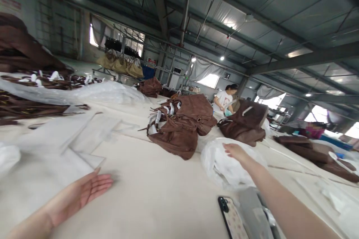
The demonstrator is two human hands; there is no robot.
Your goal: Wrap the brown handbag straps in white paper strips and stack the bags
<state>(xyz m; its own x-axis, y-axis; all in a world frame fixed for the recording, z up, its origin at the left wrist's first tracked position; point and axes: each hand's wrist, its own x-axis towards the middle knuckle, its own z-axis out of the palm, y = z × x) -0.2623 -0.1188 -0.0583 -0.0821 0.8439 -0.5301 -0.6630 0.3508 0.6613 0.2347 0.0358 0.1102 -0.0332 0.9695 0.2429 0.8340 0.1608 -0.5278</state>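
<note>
My left hand (86, 190) is over the pale tabletop (157, 190) at the lower left, palm turned up, fingers stretched out and holding nothing. Near it lie thin white sheets (64, 134). My right hand (237, 152) reaches over a heap of white plastic (218, 164) right of centre; its fingers look curled and slightly blurred, and what they may hold cannot be made out. Beyond my hands, brown bags (182, 127) with white-wrapped handles lie piled at the middle of the table.
A phone (234, 218) lies beside a grey plastic packet (254, 209) at the front. More brown bags (244, 123) sit behind and to the right (316, 153). Brown straps (33, 106) and clear plastic (106, 91) are at left. Two people (224, 99) are farther back.
</note>
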